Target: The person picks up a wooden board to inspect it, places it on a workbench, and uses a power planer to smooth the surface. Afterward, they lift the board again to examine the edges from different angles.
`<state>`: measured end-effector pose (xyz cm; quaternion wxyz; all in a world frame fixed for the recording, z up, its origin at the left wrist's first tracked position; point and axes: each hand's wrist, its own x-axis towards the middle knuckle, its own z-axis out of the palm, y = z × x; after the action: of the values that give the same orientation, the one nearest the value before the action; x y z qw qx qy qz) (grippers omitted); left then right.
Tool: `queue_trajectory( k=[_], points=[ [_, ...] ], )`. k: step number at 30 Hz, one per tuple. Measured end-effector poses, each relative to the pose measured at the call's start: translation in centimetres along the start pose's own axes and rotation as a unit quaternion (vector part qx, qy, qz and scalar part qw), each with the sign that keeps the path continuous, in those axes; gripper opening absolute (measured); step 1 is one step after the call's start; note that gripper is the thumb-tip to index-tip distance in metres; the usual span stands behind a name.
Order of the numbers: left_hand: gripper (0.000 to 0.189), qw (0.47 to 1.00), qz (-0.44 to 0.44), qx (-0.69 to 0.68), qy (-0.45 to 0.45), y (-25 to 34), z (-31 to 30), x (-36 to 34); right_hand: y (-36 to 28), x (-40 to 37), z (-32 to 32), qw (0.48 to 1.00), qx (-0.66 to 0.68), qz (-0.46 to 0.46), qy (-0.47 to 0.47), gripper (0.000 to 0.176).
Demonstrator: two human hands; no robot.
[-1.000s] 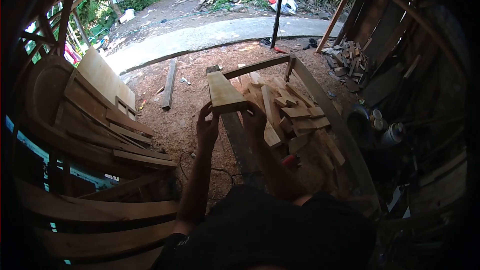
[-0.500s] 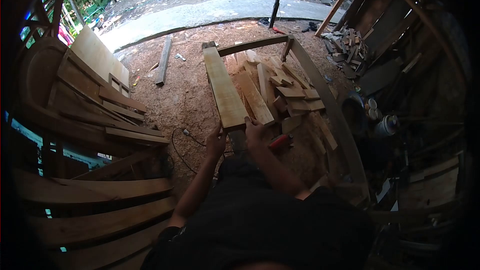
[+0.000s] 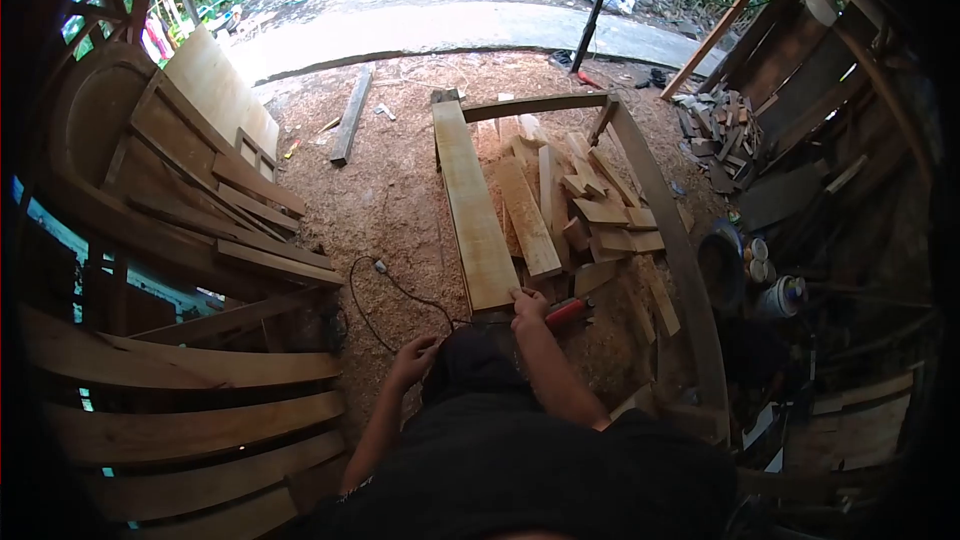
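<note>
A long pale wooden board [image 3: 475,215] lies lengthwise in front of me along the left side of a wooden frame. My right hand [image 3: 530,308] pinches its near right corner, thumb on the top face. Off the board, down and to its left, my left hand [image 3: 412,362] is open with its fingers stretched toward the right and nothing in them. Just right of my right hand is a red object [image 3: 567,315], partly hidden by that hand. A dark cord [image 3: 400,290] loops over the floor between my left hand and the board.
Several wood offcuts [image 3: 600,210] are heaped inside the wooden frame [image 3: 665,210]. Curved planks [image 3: 200,430] and leaning panels [image 3: 170,140] fill the left side. Cans [image 3: 785,295] stand at right, near a scrap pile [image 3: 720,130]. Wood shavings cover the floor [image 3: 375,210].
My left hand has let go of the board's near left corner and drawn back toward me. My right hand stays at the right corner. The view has shifted slightly.
</note>
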<state>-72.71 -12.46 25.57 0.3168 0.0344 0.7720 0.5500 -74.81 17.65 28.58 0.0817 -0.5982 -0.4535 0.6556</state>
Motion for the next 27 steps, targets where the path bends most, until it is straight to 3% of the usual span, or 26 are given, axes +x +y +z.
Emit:
queue_trajectory(
  k=[6, 8, 11, 12, 15, 19, 22, 25, 27],
  points=[
    [0.034, 0.985, -0.069, -0.031, 0.154, -3.6, -7.2, -4.2, -7.3, -4.7, 0.4, 0.992, 0.025, -0.124, -0.011, 0.025],
    [0.032, 0.963, -0.079, -0.059, 0.251, -3.7, -9.2, -3.5, -9.7, -4.3, 0.5, 0.973, 0.098, -0.205, -0.034, 0.023],
    [0.031, 0.950, -0.024, -0.094, 0.296, -1.8, -11.1, 0.1, -14.0, -4.4, 0.8, 0.947, 0.123, -0.286, -0.079, 0.028],
    [0.031, 0.951, -0.022, -0.096, 0.294, -0.7, -11.2, 1.4, -15.3, -5.0, 1.2, 0.946, 0.123, -0.289, -0.076, 0.028],
    [0.029, 0.963, 0.072, -0.048, 0.256, 9.9, -10.1, 4.3, -19.9, -9.1, 2.3, 0.917, 0.173, -0.348, -0.088, 0.046],
    [0.028, 0.966, 0.185, -0.013, 0.179, 20.0, -7.8, 10.6, -23.4, -8.7, 4.4, 0.895, 0.176, -0.408, -0.051, 0.045],
    [0.022, 0.939, 0.331, 0.002, 0.095, 27.1, -6.1, 14.5, -25.7, -8.3, 5.6, 0.879, 0.161, -0.447, -0.026, 0.045],
    [0.024, 0.918, 0.388, 0.039, 0.074, 33.0, -5.2, 17.8, -28.0, -8.3, 6.5, 0.869, 0.117, -0.480, 0.022, 0.039],
    [0.035, 0.879, 0.462, 0.104, 0.064, 36.2, -5.0, 19.8, -29.5, -7.9, 7.0, 0.840, 0.073, -0.535, 0.057, 0.042]
  ],
)
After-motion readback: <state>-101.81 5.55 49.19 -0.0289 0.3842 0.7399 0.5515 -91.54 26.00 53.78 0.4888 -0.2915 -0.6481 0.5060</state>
